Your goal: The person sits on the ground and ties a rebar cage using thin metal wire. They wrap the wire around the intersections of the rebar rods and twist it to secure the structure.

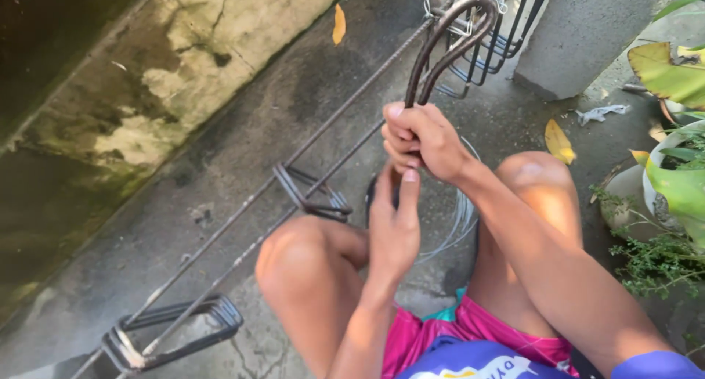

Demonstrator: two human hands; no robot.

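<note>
Both knees frame the left hand, fingers loose (holding nothing I can make out), just beneath the right hand. That one grips a dark, rusty bent rebar hook raised above the concrete floor.

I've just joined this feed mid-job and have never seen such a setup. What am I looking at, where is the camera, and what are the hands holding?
This is one view from a camera on the person's head, looking down past bare knees. No machine is present, only two hands. The right hand grips a bent steel hook; the left hand rests just under it. On the concrete floor lie long steel bars with bundles of steel loops around them, plus a wire coil by the knees.
</note>
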